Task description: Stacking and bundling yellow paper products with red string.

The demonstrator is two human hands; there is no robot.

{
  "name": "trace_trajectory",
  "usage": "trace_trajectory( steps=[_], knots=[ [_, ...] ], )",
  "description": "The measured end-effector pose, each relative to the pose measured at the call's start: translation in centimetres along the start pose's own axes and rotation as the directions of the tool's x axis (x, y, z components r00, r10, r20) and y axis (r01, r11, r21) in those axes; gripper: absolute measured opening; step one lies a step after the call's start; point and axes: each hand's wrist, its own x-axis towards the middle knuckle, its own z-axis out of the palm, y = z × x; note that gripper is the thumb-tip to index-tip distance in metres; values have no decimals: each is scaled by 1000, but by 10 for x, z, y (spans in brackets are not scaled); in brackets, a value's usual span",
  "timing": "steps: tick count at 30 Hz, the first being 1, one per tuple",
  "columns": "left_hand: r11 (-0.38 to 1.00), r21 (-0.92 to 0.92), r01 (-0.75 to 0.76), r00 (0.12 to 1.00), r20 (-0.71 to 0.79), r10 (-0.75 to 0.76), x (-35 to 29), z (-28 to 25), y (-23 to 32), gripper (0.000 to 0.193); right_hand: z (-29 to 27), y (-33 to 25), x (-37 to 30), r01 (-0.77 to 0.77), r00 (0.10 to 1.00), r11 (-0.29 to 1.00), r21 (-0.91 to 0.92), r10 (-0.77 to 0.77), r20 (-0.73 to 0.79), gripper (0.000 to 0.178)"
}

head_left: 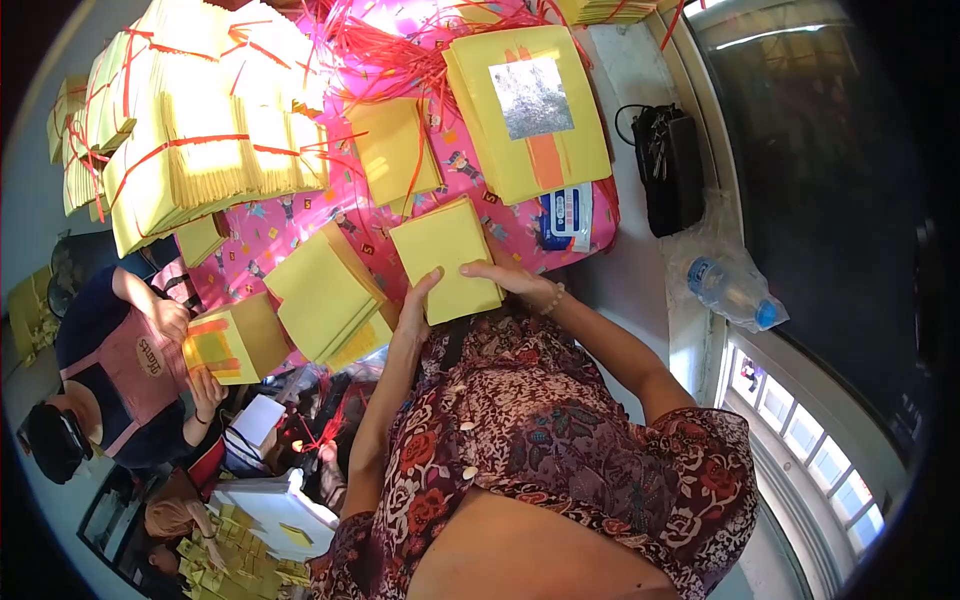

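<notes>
A stack of yellow paper [450, 250] is held between both my hands at the near edge of a pink patterned table. My left hand [422, 292] grips its left side, thumb lying on the top sheet. On the right side, my right hand [508, 277] presses its thumb over the edge, with the other fingers hidden underneath. Just left of it lies a fanned pile of yellow paper [318, 290]. Beyond it rests a smaller yellow bundle [395, 150] with a red string across it.
Tied yellow paper bundles [200, 140] are heaped at far left, beside loose red strings [390, 45]. A larger yellow stack [550, 170] lies at far right near a wipes pack [570, 220]. A plastic bottle [730, 288] and black bag [672, 175] lie right. A co-worker [130, 370] holds yellow paper at left.
</notes>
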Motion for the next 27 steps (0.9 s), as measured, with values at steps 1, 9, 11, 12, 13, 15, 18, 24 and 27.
trace_trajectory(
  steps=[1, 9, 11, 12, 13, 15, 18, 24, 27],
  knots=[
    [1000, -23, 1, 1000, -6, -1, -2, 1, 0, 59, 3, -5, 0, -4, 1000, 1000, -2, 4, 7, 89],
    [999, -33, -9, 1000, 3, 9, 5, -19, -10, 58, 15, -21, -4, -50, 999, 999, 22, 49, 11, 87],
    [1000, -10, -17, 1000, -6, 17, 4, -17, -5, 58, 16, -20, -8, -86, 994, 996, -26, 84, -65, 85],
    [1000, -10, -18, 1000, -6, 18, 4, -16, -4, 58, 16, -20, -9, -124, 983, 990, -68, 113, -144, 84],
    [1000, -22, -21, 1000, 2, 21, 3, -12, -3, 58, 17, -18, -10, -124, 983, 990, -69, 113, -144, 84],
    [999, -33, -24, 1000, 13, 24, 8, -7, -4, 58, 18, -14, -9, -83, 993, 991, 106, 91, -78, 73],
    [990, -122, -68, 997, 29, 72, 29, -8, -15, 57, 6, -9, 0, -334, 942, 882, 333, 327, 78, 63],
    [965, -182, -189, 980, 21, 196, 39, -7, -11, 78, -5, -21, 4, -176, 984, 972, 154, 168, 66, 66],
    [965, -34, -260, 965, -49, 258, 39, 3, 1, 76, -8, -21, 5, -31, 1000, 1000, -3, 31, -5, 63]
  ],
)
